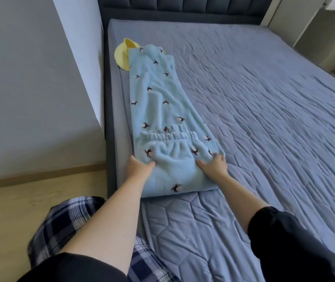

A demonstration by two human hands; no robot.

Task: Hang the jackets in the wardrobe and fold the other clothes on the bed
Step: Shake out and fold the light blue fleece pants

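Your left hand [140, 166] is grasping the pale blue trousers [162, 94] at their left edge. Its thumb is lying across the top of the fleece and its fingers are tucked out of sight beneath. The trousers are lying along the left side of the bed [264, 119], running from 6 o'clock, nearest you, up toward 11 o'clock. The elastic waistband [167, 135] is lying doubled back on top of the legs, so a fold is forming the near edge. Beyond the far end, at 11 o'clock, a yellow cloth [122, 55] is poking out from under the leg cuffs, close to the mattress edge. The dark headboard [182, 5] is standing at 12 o'clock. Your right hand [213, 164] is clutching the right edge of the same folded section, with its fingers bunching the fleece and one finger reaching left across the cloth.

By the look of it, you are working through the folding part of the job, partway into these trousers. The first fold is sitting in place and the long legs are not yet gathered in.

The next move is probably asking you to take the folded end toward 11 o'clock, or to bring the cuffs back toward 6 o'clock. Both hands should be travelling level so the edges are meeting squarely. The fleece is looking thick and soft, so it may be bulging at the crease and needing a press flat.
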